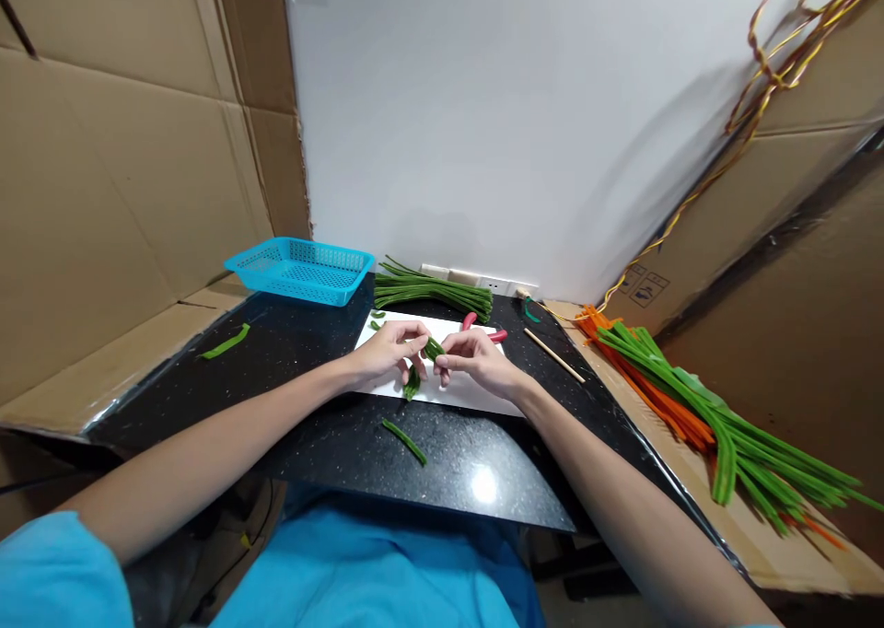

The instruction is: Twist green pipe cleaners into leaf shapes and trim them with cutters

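Over a white board (476, 395), my left hand (390, 349) and my right hand (476, 361) come close together. Both hold a small dark green piece (434, 348) between their fingertips. Just below my left hand's fingers is another dark green bunch (412, 384); whether the fingers touch it is unclear. Small green loops (377, 319) lie on the board's upper left. Red handles (470, 320) show behind my right hand, the rest of that tool being hidden. A short green strip (404, 441) lies on the black table in front of the board.
Behind the board lies a bundle of green stems (434, 291). A blue basket (300, 271) stands back left, with a green strip (226, 343) nearer. To the right are a wooden stick (554, 355), orange strips (680, 416), green strips (718, 407) and a twisted cable (680, 212) along the cardboard.
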`<action>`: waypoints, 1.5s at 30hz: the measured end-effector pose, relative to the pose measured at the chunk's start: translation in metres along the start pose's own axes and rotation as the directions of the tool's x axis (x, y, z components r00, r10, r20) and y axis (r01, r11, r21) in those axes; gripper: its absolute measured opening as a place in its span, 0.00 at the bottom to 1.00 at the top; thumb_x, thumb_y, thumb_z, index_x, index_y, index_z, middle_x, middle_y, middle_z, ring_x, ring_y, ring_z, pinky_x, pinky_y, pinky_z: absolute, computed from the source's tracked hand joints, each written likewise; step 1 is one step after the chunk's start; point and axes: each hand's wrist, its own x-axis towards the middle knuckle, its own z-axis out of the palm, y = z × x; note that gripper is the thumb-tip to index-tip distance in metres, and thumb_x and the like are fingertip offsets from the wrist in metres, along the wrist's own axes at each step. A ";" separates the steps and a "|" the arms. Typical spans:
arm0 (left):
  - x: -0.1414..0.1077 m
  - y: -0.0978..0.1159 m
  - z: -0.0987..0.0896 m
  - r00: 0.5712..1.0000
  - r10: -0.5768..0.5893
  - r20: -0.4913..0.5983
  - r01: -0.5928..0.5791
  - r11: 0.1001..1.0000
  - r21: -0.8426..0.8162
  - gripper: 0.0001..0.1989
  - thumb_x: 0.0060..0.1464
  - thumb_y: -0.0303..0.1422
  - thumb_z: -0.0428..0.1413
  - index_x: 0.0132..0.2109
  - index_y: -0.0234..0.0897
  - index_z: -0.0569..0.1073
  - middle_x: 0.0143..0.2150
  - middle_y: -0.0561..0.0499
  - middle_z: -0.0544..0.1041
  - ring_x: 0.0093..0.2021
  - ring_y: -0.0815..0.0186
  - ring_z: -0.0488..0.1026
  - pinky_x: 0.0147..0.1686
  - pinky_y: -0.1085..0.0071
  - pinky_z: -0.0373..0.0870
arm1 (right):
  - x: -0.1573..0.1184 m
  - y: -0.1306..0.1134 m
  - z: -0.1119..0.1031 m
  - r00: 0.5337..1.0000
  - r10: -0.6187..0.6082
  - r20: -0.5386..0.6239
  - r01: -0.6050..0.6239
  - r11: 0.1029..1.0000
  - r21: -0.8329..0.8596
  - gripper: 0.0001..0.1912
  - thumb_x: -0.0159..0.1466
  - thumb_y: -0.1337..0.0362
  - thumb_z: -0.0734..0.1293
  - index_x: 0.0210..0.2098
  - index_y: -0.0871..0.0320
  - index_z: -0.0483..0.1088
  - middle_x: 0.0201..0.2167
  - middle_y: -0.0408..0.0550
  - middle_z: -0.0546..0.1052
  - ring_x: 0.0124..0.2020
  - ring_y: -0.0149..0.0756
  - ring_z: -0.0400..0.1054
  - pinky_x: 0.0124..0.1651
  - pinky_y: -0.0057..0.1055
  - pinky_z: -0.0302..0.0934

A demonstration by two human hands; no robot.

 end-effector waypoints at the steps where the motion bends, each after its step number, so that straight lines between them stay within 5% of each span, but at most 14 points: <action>1: 0.001 -0.002 -0.001 1.000 -0.010 -0.008 0.010 1.000 -0.002 0.29 0.49 0.56 0.70 0.38 0.33 0.73 0.31 0.46 0.79 0.28 0.59 0.82 0.15 0.75 0.70 | 0.000 0.000 -0.001 1.000 0.007 -0.002 -0.007 1.000 -0.006 0.18 0.58 0.53 0.81 0.31 0.62 0.79 0.27 0.49 0.82 0.26 0.35 0.77 0.36 0.31 0.71; 14: 0.004 -0.007 0.000 0.983 0.004 -0.182 0.000 1.000 0.021 0.16 0.57 0.42 0.67 0.37 0.32 0.76 0.29 0.51 0.77 0.21 0.71 0.74 0.13 0.80 0.64 | 0.005 0.008 0.001 1.000 0.022 -0.014 -0.023 0.997 -0.076 0.20 0.57 0.50 0.81 0.30 0.63 0.81 0.26 0.50 0.83 0.24 0.33 0.75 0.31 0.28 0.68; 20: 0.004 -0.007 0.000 0.984 -0.007 -0.178 0.009 1.000 0.010 0.19 0.56 0.45 0.67 0.37 0.31 0.77 0.29 0.51 0.77 0.20 0.72 0.72 0.14 0.79 0.62 | 0.006 0.011 -0.001 1.000 0.021 -0.009 -0.021 0.997 -0.070 0.20 0.58 0.50 0.81 0.30 0.62 0.80 0.23 0.47 0.81 0.22 0.32 0.73 0.30 0.27 0.67; 25: 0.003 -0.004 -0.001 0.989 0.009 -0.145 -0.009 1.000 0.001 0.22 0.48 0.45 0.73 0.39 0.31 0.79 0.32 0.50 0.77 0.26 0.71 0.74 0.18 0.80 0.67 | 0.007 0.013 0.002 0.998 0.027 -0.060 -0.029 0.999 -0.033 0.23 0.60 0.47 0.79 0.40 0.62 0.78 0.30 0.50 0.84 0.23 0.34 0.77 0.28 0.29 0.71; 33: 0.010 -0.012 -0.003 0.979 0.016 -0.205 -0.030 0.997 -0.065 0.18 0.58 0.44 0.67 0.40 0.32 0.75 0.33 0.51 0.74 0.24 0.73 0.73 0.15 0.80 0.65 | 0.010 0.018 0.003 0.972 -0.042 -0.231 0.044 0.999 0.002 0.23 0.63 0.43 0.75 0.36 0.58 0.76 0.29 0.46 0.81 0.19 0.32 0.73 0.24 0.28 0.69; 45: 0.006 -0.005 -0.001 0.983 0.012 -0.183 -0.030 0.995 -0.097 0.21 0.55 0.45 0.70 0.41 0.32 0.75 0.35 0.52 0.74 0.24 0.72 0.74 0.15 0.80 0.66 | 0.011 0.013 0.012 0.929 -0.162 -0.333 0.135 0.985 -0.103 0.26 0.62 0.47 0.77 0.52 0.56 0.77 0.29 0.44 0.79 0.17 0.30 0.68 0.20 0.28 0.65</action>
